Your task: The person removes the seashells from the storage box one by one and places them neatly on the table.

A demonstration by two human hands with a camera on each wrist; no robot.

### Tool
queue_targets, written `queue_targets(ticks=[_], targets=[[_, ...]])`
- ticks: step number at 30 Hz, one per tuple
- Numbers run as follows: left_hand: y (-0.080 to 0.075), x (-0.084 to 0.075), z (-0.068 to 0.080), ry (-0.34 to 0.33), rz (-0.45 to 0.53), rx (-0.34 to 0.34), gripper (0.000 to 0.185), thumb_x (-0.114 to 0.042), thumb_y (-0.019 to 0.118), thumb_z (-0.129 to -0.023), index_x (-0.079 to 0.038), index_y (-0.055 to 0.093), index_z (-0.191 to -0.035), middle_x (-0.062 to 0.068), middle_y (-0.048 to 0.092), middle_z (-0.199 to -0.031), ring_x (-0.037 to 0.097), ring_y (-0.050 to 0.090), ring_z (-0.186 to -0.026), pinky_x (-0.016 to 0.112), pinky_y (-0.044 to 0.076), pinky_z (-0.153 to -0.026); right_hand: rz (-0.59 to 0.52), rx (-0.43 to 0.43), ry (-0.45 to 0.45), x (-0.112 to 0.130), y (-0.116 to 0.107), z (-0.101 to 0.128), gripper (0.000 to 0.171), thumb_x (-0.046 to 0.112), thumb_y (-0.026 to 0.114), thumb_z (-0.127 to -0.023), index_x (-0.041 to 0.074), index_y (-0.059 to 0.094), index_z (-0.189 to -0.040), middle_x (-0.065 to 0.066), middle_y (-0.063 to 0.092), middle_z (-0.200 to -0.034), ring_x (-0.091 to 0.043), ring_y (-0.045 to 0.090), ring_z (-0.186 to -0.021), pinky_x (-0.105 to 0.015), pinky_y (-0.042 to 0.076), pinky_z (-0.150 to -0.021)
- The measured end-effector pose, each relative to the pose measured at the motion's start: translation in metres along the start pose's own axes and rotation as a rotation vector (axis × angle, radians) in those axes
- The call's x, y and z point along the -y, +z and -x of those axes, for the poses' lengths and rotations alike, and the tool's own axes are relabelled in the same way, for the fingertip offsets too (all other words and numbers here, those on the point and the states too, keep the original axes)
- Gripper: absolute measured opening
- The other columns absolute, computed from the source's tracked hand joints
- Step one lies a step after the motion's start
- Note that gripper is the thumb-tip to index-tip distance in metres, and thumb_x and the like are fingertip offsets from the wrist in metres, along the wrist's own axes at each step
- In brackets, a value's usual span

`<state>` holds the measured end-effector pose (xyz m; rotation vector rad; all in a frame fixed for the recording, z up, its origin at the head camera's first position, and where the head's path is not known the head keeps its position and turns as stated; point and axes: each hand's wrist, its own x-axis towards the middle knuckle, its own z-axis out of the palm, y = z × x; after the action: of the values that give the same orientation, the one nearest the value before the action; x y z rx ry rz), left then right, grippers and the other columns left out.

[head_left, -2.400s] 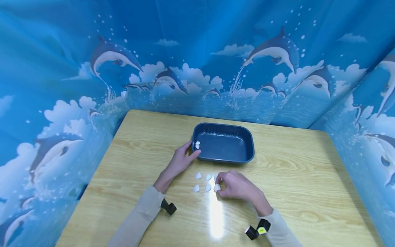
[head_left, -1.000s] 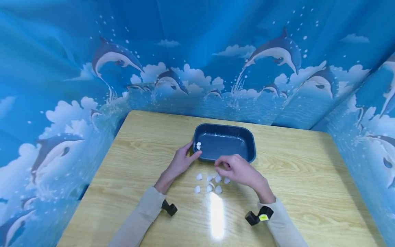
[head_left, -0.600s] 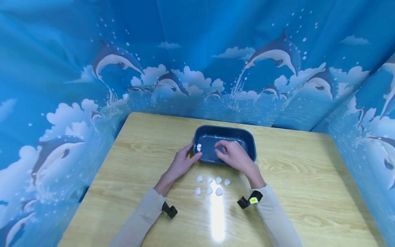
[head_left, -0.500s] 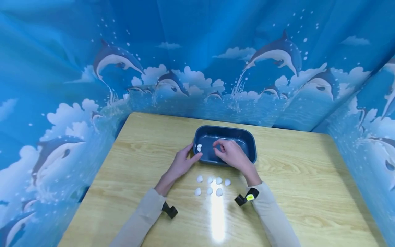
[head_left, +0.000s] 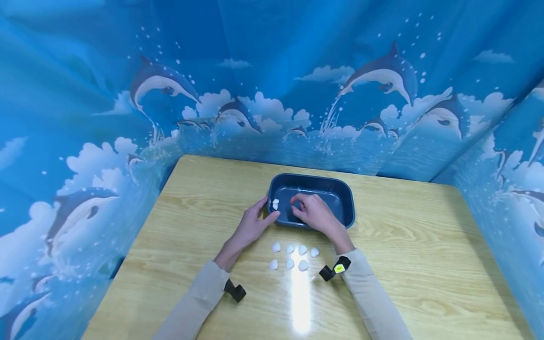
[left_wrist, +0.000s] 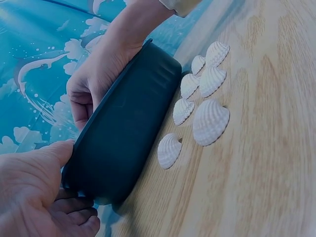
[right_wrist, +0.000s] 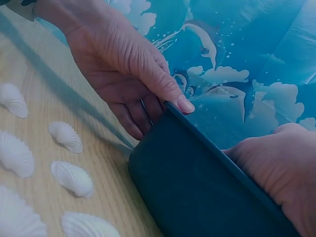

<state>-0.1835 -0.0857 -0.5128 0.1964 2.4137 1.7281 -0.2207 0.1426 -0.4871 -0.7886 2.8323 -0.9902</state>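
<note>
My left hand (head_left: 250,225) grips the left end of a dark blue rectangular basin (head_left: 311,225), thumb over the rim and fingers against its outside, as the right wrist view also shows. Inside, near that thumb, sit two small white seashells (head_left: 276,204). My right hand (head_left: 315,212) reaches over the near rim into the basin, its index finger and thumb curled toward each other. The near wall hides its fingertips in both wrist views, and I cannot tell whether they hold a shell. Several ribbed white seashells (left_wrist: 211,122) lie in two rows on the table in front of the basin.
The wooden table (head_left: 412,255) ends at the back against a blue curtain (head_left: 272,61) printed with dolphins, which also hangs at both sides. A black wrist camera (head_left: 235,290) is strapped to the left forearm, another camera (head_left: 327,272) to the right.
My right hand has moved from the shells on the table up over the near rim into the basin, then slightly left toward the two shells. The left hand stays on the basin.
</note>
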Motion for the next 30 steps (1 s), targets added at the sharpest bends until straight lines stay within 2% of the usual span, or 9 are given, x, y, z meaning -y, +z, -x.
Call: queue_targets(ticks=[9,17,21,23,26,28,30], targets=[[0.001,0.003,-0.001,0.002,-0.011,0.002,0.069,-0.034,0.067,-0.104,-0.009,0.038,-0.161,0.012,0.039,-0.165,0.03,0.037,-0.153,0.05,0.035,-0.123,0.009,0.017,-0.001,0.0,-0.001,-0.003,0.019,0.012,0.071,-0.099,0.002,0.074,-0.115,0.004,0.05,-0.062,-0.01,0.044,-0.052,-0.022,0.031,-0.047],[-0.001,0.005,-0.002,0.026,0.004,0.004,0.068,-0.033,0.067,-0.104,-0.009,0.038,-0.161,0.011,0.04,-0.165,0.03,0.036,-0.153,0.05,0.033,-0.124,0.094,0.229,0.037,0.003,-0.001,-0.018,0.034,0.021,0.071,-0.101,0.006,0.068,-0.131,0.004,0.055,-0.066,-0.011,0.05,-0.056,-0.026,0.038,-0.049],[-0.002,0.005,-0.002,0.021,0.006,0.003,0.068,-0.034,0.067,-0.104,-0.01,0.038,-0.161,0.011,0.039,-0.165,0.03,0.036,-0.153,0.05,0.032,-0.124,0.105,0.243,0.022,0.005,0.001,-0.025,0.036,0.021,0.071,-0.102,0.005,0.065,-0.134,0.001,0.06,-0.072,-0.011,0.052,-0.059,-0.027,0.043,-0.052],[-0.002,0.005,-0.002,0.02,0.008,0.001,0.068,-0.034,0.067,-0.104,-0.01,0.038,-0.161,0.011,0.039,-0.165,0.03,0.036,-0.153,0.05,0.033,-0.124,0.109,0.243,0.011,0.007,0.003,-0.03,0.037,0.02,0.07,-0.102,0.004,0.065,-0.135,-0.002,0.067,-0.085,-0.012,0.056,-0.064,-0.028,0.049,-0.057],[-0.002,0.005,-0.002,0.025,0.006,0.001,0.069,-0.036,0.067,-0.104,-0.011,0.038,-0.161,0.01,0.04,-0.165,0.029,0.036,-0.153,0.05,0.033,-0.124,0.124,0.246,-0.015,0.008,0.007,-0.035,0.037,0.02,0.07,-0.102,0.005,0.064,-0.136,-0.008,0.074,-0.109,-0.016,0.067,-0.081,-0.034,0.059,-0.072],[-0.001,0.005,-0.002,0.031,0.002,0.006,0.07,-0.038,0.067,-0.104,-0.012,0.038,-0.161,0.008,0.04,-0.165,0.028,0.036,-0.153,0.05,0.033,-0.124,0.134,0.248,-0.034,0.009,0.009,-0.038,0.038,0.02,0.069,-0.103,0.005,0.063,-0.137,-0.01,0.072,-0.124,-0.02,0.071,-0.097,-0.038,0.061,-0.086],[-0.001,0.005,-0.003,0.04,-0.004,0.01,0.07,-0.039,0.067,-0.103,-0.012,0.038,-0.161,0.008,0.04,-0.165,0.028,0.036,-0.153,0.05,0.034,-0.124,0.136,0.247,-0.051,0.009,0.011,-0.04,0.039,0.019,0.069,-0.103,0.005,0.063,-0.138,-0.012,0.071,-0.129,-0.025,0.071,-0.108,-0.043,0.06,-0.094]])
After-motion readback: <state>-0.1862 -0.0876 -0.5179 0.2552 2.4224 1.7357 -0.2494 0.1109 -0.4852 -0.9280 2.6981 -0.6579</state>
